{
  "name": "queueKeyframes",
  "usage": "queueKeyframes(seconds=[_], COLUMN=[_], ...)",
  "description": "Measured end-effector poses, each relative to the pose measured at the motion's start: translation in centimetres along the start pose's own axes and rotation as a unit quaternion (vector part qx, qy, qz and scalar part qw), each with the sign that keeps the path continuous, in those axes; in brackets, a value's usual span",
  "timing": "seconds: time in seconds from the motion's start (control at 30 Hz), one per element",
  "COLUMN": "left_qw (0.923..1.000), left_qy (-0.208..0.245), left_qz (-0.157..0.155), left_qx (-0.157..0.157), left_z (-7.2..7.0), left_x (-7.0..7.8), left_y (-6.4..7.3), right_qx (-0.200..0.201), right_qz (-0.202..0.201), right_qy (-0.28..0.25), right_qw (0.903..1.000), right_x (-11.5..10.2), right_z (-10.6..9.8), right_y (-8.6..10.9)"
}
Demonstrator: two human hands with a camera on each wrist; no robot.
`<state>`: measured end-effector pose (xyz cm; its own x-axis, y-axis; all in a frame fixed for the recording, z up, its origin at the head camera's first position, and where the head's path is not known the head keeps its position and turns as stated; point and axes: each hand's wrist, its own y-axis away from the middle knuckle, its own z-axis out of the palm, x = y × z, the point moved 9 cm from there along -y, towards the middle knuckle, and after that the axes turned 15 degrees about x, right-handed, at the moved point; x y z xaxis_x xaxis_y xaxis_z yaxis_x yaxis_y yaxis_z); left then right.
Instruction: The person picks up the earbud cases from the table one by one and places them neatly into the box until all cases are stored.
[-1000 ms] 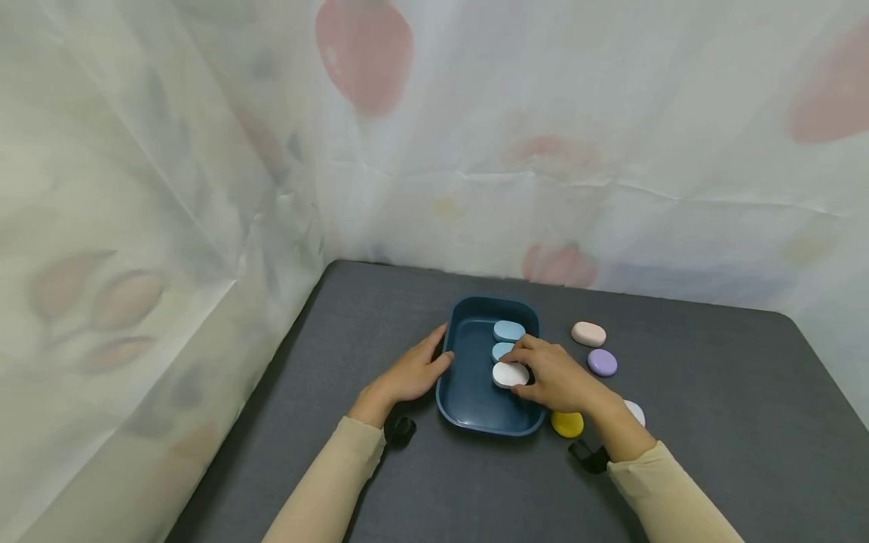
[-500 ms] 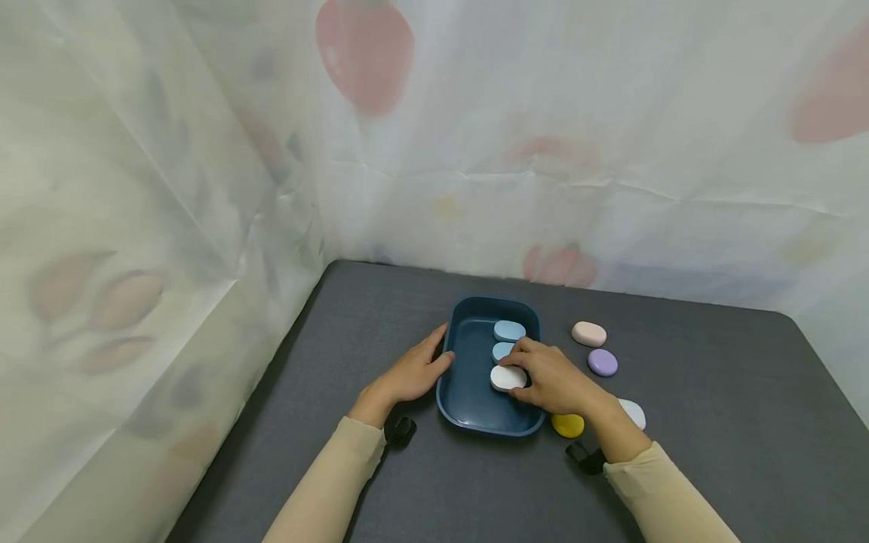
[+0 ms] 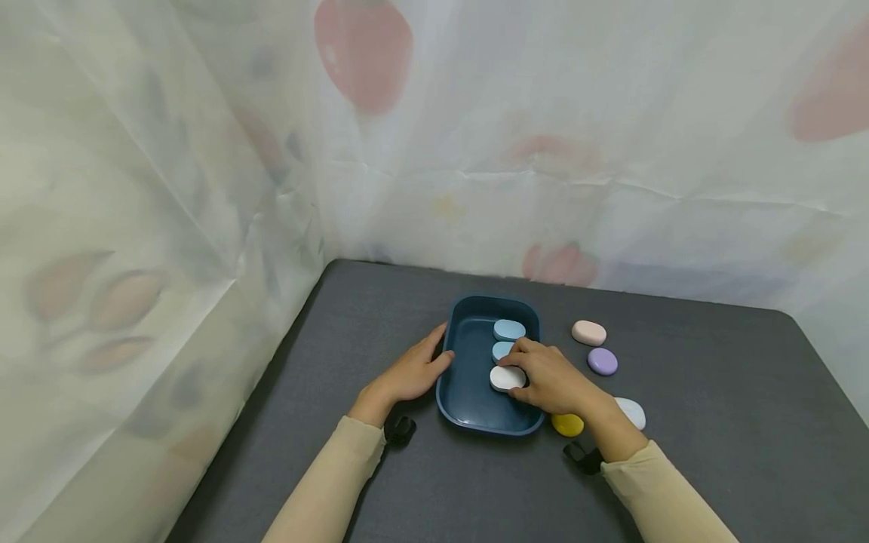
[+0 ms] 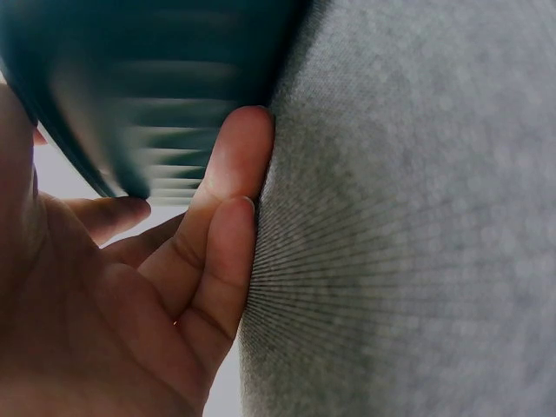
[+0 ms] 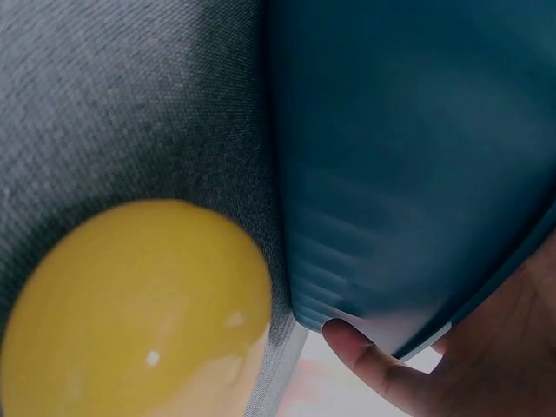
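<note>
A dark blue rectangular tray [image 3: 468,388] stands on the table. My left hand [image 3: 410,369] holds its left wall, thumb over the rim and fingers [image 4: 239,156] against the outer side, low by the table. Inside the tray, my right hand [image 3: 553,375] pinches a white oval, soap-like bar [image 3: 507,378] between thumb and fingers. In the right wrist view one finger [image 5: 369,360] hangs over the rim along the outer wall. Two light blue oval bars lie behind it in the tray: the far one [image 3: 509,330] shows whole, the nearer one [image 3: 502,351] is partly covered by my fingers.
Right of the tray lie a pale pink oval bar [image 3: 588,333], a purple round piece [image 3: 602,362] and a white piece [image 3: 631,412] partly behind my right wrist. A glossy yellow piece [image 3: 566,425] sits close by the tray's near right corner. Patterned curtains [image 3: 434,151] hang behind and left.
My right hand has shifted the white bar slightly left and toward me inside the tray, then nearly stopped. My left hand and the tray have not moved.
</note>
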<state>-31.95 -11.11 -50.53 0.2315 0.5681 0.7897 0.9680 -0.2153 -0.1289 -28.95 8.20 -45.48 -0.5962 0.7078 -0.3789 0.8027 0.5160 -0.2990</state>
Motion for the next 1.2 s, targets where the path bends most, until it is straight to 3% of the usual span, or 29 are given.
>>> queueKeyframes(seconds=[1.2], left_qw=[1.0000], left_qy=[-0.004], left_qz=[-0.002], left_qx=[0.003], left_z=[-0.12], left_x=[0.12], left_y=[0.05], right_qx=[-0.014], right_qz=[0.013], right_qy=[0.015], right_qw=[0.9997], right_x=[0.10], right_z=[0.47], right_y=[0.01])
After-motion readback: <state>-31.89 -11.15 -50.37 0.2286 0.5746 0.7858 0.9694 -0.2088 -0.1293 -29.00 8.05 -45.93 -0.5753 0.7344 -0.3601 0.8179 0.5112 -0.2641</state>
